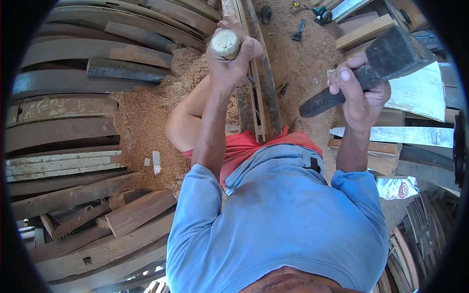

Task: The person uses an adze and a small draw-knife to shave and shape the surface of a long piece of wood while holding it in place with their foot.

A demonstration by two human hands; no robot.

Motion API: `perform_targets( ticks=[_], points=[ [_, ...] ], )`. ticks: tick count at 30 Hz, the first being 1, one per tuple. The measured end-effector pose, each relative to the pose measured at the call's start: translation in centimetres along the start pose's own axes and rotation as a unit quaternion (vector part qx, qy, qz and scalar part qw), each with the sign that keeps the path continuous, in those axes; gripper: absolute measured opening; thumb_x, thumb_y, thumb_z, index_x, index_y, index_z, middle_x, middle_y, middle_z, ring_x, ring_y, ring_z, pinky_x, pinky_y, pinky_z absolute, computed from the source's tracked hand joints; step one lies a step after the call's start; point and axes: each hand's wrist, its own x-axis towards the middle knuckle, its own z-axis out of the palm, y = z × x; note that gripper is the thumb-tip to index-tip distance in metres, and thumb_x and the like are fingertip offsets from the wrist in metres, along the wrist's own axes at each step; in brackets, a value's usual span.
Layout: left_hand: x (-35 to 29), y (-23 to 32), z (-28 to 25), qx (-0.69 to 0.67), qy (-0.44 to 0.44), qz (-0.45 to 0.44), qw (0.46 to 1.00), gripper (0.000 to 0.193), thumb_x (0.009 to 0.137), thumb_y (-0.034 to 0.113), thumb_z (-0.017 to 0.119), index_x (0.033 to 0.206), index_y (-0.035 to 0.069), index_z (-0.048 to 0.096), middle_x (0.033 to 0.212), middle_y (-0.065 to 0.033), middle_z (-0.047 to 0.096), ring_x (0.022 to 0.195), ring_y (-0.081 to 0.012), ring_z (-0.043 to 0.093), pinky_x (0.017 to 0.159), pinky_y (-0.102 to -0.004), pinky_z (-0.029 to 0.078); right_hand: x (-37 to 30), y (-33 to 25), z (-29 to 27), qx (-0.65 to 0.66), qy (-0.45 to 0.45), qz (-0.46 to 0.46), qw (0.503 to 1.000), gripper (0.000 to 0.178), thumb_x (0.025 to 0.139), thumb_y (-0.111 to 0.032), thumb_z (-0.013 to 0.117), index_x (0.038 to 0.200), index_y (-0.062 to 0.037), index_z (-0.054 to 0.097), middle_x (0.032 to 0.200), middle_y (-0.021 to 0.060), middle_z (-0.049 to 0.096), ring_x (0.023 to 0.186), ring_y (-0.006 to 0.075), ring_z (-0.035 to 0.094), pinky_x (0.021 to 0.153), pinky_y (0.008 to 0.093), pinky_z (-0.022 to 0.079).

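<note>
My left hand point(229, 68) is closed around the upright handle of a chisel, whose pale, round butt end point(225, 44) faces up. Most of its blade is hidden below the fist. Under that hand runs a long, narrow piece of wood point(260, 110), lying along a worn beam point(271, 100) between my legs. On the right, my right hand point(361, 97) grips a dark mallet by its handle point(322, 102). The blocky mallet head point(398, 52) is raised in the air, up and to the right, well apart from the chisel.
Curved timbers point(63, 80) are stacked along the left side. Wood shavings point(146, 117) cover the ground beside my leg. A black-handled tool point(298, 30) and a green power tool point(322, 15) lie at the far right, near more boards point(364, 33). A shiny packet point(396, 187) sits near my right elbow.
</note>
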Motion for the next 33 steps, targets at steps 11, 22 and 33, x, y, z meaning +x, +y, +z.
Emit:
perform_targets(
  ticks=[11,22,33],
  points=[
    [-0.2,-2.7,0.2,-0.025,0.018,-0.041,0.999,0.014,0.091,0.005,0.071,0.086,0.006,0.058,0.069,0.0000,0.062,0.058,-0.0065,0.059,0.050,-0.0234,0.046,1.5,-0.9,0.5,0.017,-0.008,-0.052,0.998,0.019,0.092,0.004,0.064,0.110,0.0021,0.058,0.073,0.0109,0.060,0.062,0.0163,0.057,0.059,0.0344,0.051],
    [-4.5,-2.1,0.5,0.117,-0.090,0.046,0.988,0.014,0.083,0.011,0.074,0.091,0.004,0.065,0.077,-0.0047,0.068,0.068,-0.0136,0.064,0.067,-0.0300,0.054,0.4,-0.6,1.3,-0.119,0.022,-0.044,0.992,0.011,0.090,0.000,0.066,0.101,-0.0014,0.064,0.074,0.0098,0.066,0.061,0.0160,0.063,0.058,0.0333,0.052],
    [-5.9,-2.5,1.6,0.061,-0.115,-0.029,0.991,0.021,0.085,0.009,0.074,0.078,0.003,0.056,0.068,-0.0058,0.064,0.063,-0.0083,0.056,0.059,-0.0290,0.049,3.8,-3.0,2.1,-0.262,0.021,-0.027,0.965,0.014,0.086,-0.015,0.076,0.094,-0.0046,0.071,0.086,0.0067,0.074,0.071,0.0171,0.070,0.063,0.0310,0.054]
  ],
)
